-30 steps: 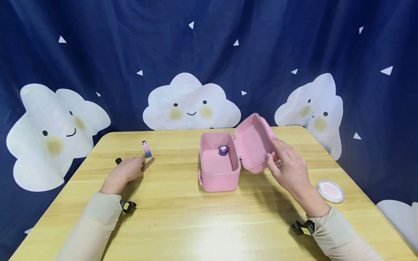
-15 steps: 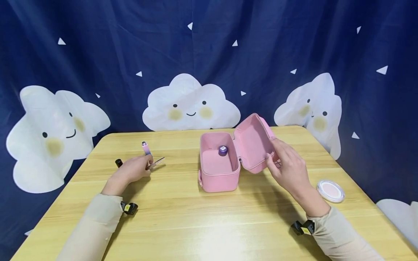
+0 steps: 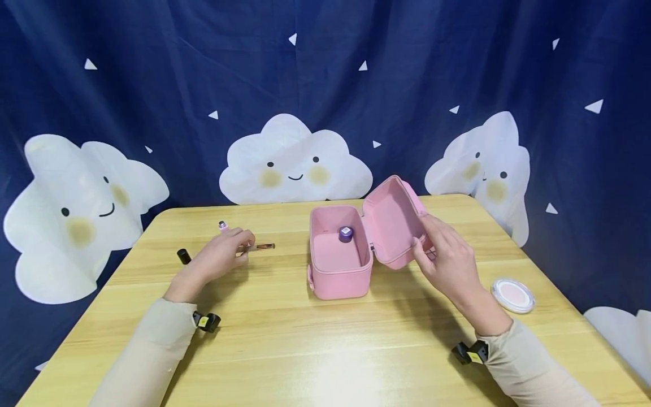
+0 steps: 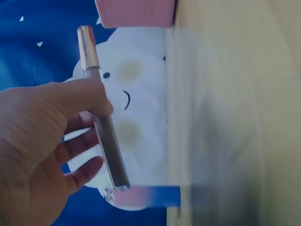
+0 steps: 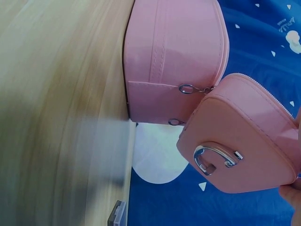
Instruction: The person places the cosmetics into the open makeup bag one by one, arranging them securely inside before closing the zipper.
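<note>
My left hand (image 3: 216, 254) pinches a slim lip gloss tube (image 3: 265, 246) between thumb and fingers, raised over the left part of the table. In the left wrist view, the tube's shiny rose-gold cap (image 4: 88, 47) points towards the pink case. My right hand (image 3: 452, 263) grips the edge of the lid (image 3: 391, 220) of that pink cosmetic case (image 3: 342, 284), holding it tilted back on the right side. Inside the case lies a small purple jar (image 3: 346, 234). The right wrist view shows the lid's outside with its handle (image 5: 216, 157).
A pink-and-blue tube (image 4: 155, 196) stands behind my left hand, mostly hidden in the head view. A black cylindrical thing (image 3: 183, 256) lies left of that hand. A round compact (image 3: 513, 295) rests near the table's right edge. A cloud-patterned curtain (image 3: 325, 73) hangs behind.
My left hand has lifted the lip gloss tube and moved right with it, turning it nearly level. It now covers most of the pink-and-blue tube. My right hand keeps its hold on the lid.
</note>
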